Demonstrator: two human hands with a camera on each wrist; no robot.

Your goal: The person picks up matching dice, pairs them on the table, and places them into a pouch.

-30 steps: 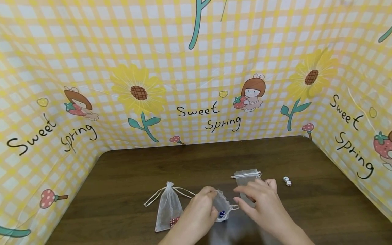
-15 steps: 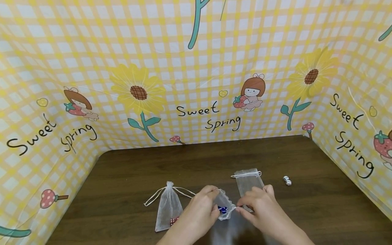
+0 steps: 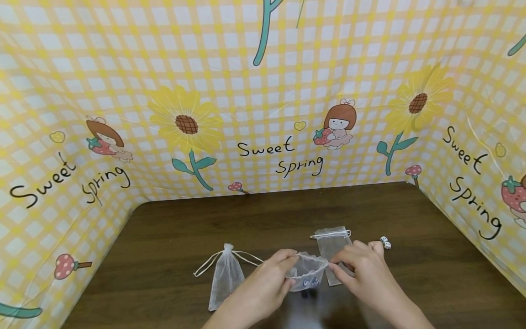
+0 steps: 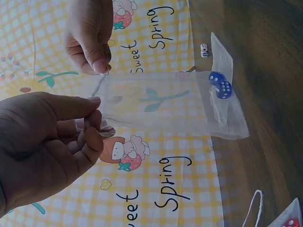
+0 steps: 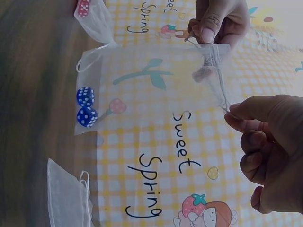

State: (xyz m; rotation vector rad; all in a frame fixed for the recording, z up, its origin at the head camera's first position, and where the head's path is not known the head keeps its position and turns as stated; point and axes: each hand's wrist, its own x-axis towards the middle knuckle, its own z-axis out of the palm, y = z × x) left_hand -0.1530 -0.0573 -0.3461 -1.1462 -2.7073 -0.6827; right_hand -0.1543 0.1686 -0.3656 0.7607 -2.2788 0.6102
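A sheer white drawstring pouch (image 3: 308,272) hangs between both hands over the table, its mouth spread wide. Two blue dice (image 5: 86,108) sit in its bottom corner. My left hand (image 3: 267,278) pinches one side of the mouth between thumb and fingers. At the opposite side, my right hand (image 5: 274,146) pinches the rim and cord with thumb and forefinger. Left of them lies a second pouch (image 3: 226,276), its neck gathered and its cords splayed. Red dice (image 5: 83,7) show inside that one in the right wrist view; my left forearm mostly covers them in the head view.
A third sheer pouch (image 3: 334,249) lies flat behind the right hand, partly covered by it. Two white dice (image 3: 385,243) rest beyond that hand's knuckles. Yellow checked cloth (image 3: 263,100) walls the dark wooden table (image 3: 172,237) at the back and sides.
My right hand came in from apart, took the pouch's rim and pulled it right. The mouth has spread and the pouch now hangs more upright. My left hand kept its grip.
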